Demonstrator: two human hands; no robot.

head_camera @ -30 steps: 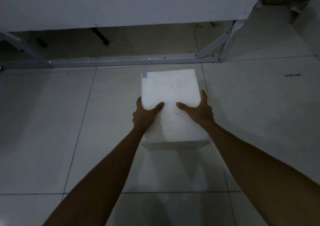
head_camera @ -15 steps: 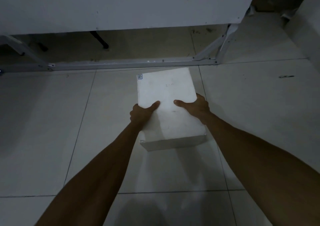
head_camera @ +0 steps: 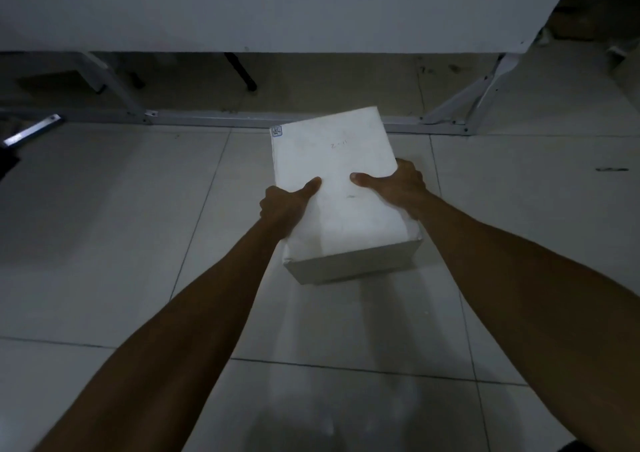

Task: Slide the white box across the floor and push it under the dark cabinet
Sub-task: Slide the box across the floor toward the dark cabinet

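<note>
With both hands clamped on its long sides, the white box (head_camera: 334, 188) sits on the tiled floor (head_camera: 104, 226), its far edge at the metal base rail (head_camera: 214, 119) of the cabinet (head_camera: 277, 4) and turned slightly off square to it. The left hand (head_camera: 282, 205) grips the left side with the thumb laid flat on the lid; the fingers are hidden behind the wall. The right hand (head_camera: 403, 184) grips the right side the same way, thumb on top, fingers curled down the wall. Neither hand is spread flat; each pinches the box between thumb and fingers. The box appears rigid, with crisp edges and a flat lid that does not sag under the thumbs. Its weight cannot be determined; two-handed handling suggests some load. The smooth wrapping will probably slide readily on glossy tile. For pushing, the near end wall offers the best purchase once the side grip is released. A small label (head_camera: 277, 131) marks the far left corner of the lid. The floor is pale, polished and jointed in large squares, with a dark scuff (head_camera: 611, 169) at the right. The room is dim. The rail lies across the opening, so the box may need lifting over it, and clearance beneath the cabinet cannot be confirmed.
</note>
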